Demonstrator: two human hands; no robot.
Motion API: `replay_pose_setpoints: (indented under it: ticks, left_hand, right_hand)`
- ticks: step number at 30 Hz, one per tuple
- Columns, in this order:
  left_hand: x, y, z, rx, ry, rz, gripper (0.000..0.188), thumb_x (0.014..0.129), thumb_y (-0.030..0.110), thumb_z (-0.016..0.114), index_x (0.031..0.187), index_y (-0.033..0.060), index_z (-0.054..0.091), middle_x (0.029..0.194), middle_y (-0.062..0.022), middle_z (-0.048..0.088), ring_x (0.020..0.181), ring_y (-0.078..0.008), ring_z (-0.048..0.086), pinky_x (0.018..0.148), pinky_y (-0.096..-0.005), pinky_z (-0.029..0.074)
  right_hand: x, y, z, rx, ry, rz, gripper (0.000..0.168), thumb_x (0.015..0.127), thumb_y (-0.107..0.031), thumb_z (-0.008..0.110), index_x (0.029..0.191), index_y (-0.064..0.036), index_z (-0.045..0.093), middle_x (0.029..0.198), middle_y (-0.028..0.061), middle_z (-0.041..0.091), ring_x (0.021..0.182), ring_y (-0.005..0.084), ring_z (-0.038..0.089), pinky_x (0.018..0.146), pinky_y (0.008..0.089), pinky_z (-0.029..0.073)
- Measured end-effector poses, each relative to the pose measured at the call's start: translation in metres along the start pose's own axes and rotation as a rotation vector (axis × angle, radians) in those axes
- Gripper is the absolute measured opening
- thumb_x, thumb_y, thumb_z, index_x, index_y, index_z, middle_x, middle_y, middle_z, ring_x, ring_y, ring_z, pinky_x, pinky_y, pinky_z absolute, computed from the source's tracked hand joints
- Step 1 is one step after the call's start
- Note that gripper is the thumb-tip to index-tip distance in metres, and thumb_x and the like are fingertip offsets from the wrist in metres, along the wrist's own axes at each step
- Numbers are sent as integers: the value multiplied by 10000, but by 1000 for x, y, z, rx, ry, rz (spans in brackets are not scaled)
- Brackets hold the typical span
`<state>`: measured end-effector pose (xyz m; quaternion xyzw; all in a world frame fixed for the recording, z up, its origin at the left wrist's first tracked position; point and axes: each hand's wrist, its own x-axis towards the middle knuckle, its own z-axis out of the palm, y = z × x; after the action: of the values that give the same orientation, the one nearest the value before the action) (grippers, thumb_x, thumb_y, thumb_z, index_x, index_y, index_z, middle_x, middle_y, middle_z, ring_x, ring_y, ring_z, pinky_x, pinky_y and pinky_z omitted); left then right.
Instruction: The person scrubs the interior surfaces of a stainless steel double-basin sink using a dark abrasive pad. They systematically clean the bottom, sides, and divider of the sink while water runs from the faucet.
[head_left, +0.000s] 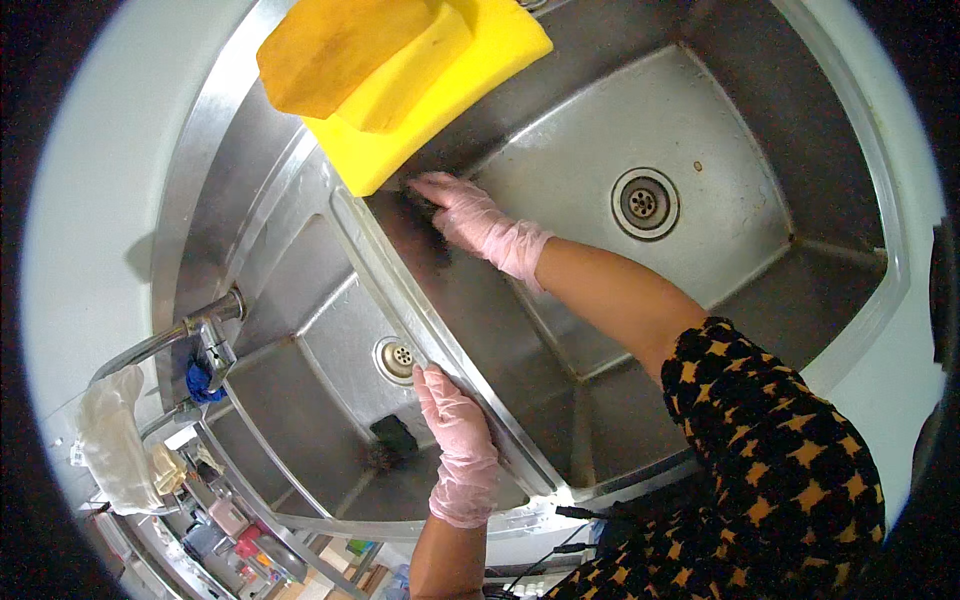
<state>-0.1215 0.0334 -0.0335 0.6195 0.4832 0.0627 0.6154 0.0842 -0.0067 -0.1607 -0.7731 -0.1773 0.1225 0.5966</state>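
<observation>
Both my hands wear thin pink gloves. My left hand (459, 442) rests against the steel divider (442, 337) between two sink basins, fingers extended, on the side of the left basin (330, 375). Below its fingers lies a dark scouring pad (394, 435). My right hand (480, 223) reaches into the right basin (712, 120), its fingertips by the basin's side wall. Whether something sits under those fingers is hard to see. Just beyond them hang yellow and orange cloths (420, 82), draped over the divider.
A drain (645, 202) sits in the right basin's floor, another drain (396, 360) in the left. At the left stands a metal faucet (214, 334) with a blue cloth (202, 381) by it. A whitish cloth (112, 442) hangs nearby. Several small items crowd a lower-left shelf (247, 532).
</observation>
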Motion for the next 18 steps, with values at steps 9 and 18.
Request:
replay_pose_setpoints:
  ticks: [9, 18]
  left_hand:
    - [-2, 4, 1, -18, 17, 1, 577, 964, 357, 455, 1408, 45, 256, 1165, -34, 504, 1012, -128, 476, 902, -261, 385]
    - [-3, 8, 6, 35, -8, 31, 589, 964, 381, 443, 1403, 33, 259, 1185, -50, 495, 1020, -134, 474, 897, -265, 389]
  right_hand:
    - [4, -24, -7, -11, -96, 101, 513, 747, -106, 487, 1256, -45, 508, 1303, 159, 490, 1229, 301, 441, 1028, 329, 350]
    - [2, 2, 1, 16, 62, -199, 527, 728, 4, 472, 1249, -67, 512, 1237, 155, 536, 1168, 316, 491, 994, 364, 388]
